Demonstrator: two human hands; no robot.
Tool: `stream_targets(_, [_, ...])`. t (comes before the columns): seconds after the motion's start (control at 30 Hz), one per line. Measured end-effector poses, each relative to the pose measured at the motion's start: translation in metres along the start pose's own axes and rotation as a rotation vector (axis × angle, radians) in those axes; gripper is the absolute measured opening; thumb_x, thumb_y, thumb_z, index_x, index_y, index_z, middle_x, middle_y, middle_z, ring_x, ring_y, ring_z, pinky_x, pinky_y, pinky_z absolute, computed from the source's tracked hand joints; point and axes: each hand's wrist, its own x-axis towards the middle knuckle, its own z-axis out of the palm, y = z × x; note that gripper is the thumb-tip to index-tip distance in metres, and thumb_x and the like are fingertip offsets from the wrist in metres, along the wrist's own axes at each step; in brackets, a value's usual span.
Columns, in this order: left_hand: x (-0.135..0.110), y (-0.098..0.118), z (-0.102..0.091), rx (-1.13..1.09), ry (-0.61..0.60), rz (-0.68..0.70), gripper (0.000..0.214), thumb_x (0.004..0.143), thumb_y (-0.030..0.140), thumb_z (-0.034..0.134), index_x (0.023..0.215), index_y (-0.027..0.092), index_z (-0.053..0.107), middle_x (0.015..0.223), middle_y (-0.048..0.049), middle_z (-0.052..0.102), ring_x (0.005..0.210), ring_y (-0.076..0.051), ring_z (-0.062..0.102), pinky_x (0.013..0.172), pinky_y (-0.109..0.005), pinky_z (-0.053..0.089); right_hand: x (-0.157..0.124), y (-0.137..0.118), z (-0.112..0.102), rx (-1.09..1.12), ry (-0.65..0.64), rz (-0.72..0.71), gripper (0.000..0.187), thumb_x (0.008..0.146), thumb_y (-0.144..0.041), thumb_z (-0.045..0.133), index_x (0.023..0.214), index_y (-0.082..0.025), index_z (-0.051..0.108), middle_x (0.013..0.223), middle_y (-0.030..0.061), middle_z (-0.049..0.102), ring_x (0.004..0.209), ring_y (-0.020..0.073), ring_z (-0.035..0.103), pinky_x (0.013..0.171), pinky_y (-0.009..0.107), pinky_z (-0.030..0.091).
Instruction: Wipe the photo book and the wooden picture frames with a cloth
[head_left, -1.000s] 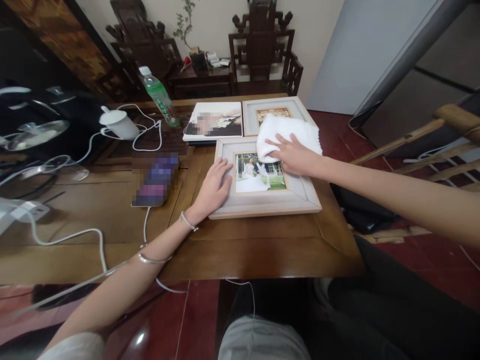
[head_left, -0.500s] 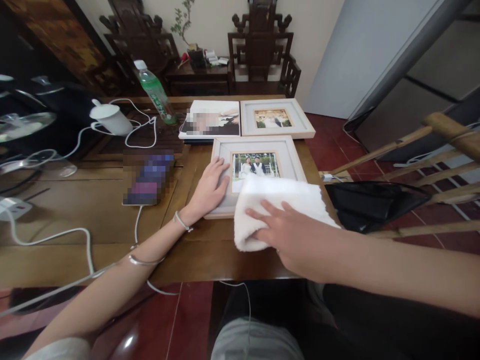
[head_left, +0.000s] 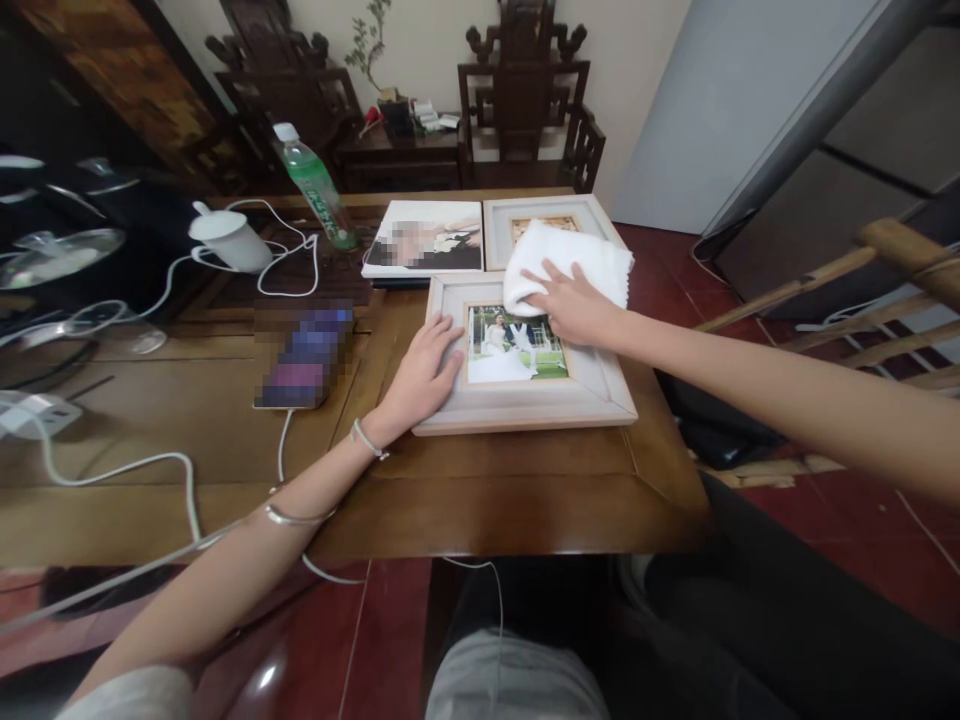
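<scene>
A light wooden picture frame (head_left: 517,405) lies flat near the table's edge, with a wedding photo (head_left: 510,350) behind its pale mount. My left hand (head_left: 426,370) rests on the frame's left side, fingers stretched out and thumb apart. Under my right hand (head_left: 574,300) is a folded white towel (head_left: 581,250), which it grips and presses onto the frame's upper right part. The towel overlaps a second framed photo (head_left: 501,235) behind and hides much of its picture.
A photo panel (head_left: 457,215) lies behind, left of the second frame. Further left are a phone (head_left: 307,350) on a white cable, a green-tinted bottle (head_left: 319,190) and a lidded white cup (head_left: 229,240). A wooden chair (head_left: 907,260) stands at the right.
My right hand has slid the towel away from me, from the frame's near right corner to its far right part. More of the photo's lower part shows. My left hand stays put.
</scene>
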Motion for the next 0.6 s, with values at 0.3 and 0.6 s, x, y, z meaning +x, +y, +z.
stream_targets(0.3, [0.0,0.001,0.001,0.001,0.01,-0.004,0.045,0.104,0.035,0.044,0.14,0.016,0.062,0.16,-0.0146,0.054,0.157,-0.031,0.038,0.131,-0.057,0.029,-0.068,-0.068,-0.033,0.228,-0.267,-0.266,0.076,0.076,0.01,0.045,0.14,-0.023,0.069,0.165,0.0114,0.049,0.159,0.0398,0.03,0.119,0.071,0.035])
stream_targets(0.6, [0.001,0.0,0.001,0.003,0.002,0.008,0.045,0.104,0.036,0.043,0.14,0.019,0.063,0.158,-0.0116,0.056,0.157,-0.031,0.037,0.131,-0.058,0.029,-0.103,-0.083,-0.043,0.345,-0.359,-0.366,0.091,0.076,0.016,0.041,0.15,-0.034,0.059,0.176,0.0013,0.027,0.163,0.0382,0.015,0.117,0.074,0.039])
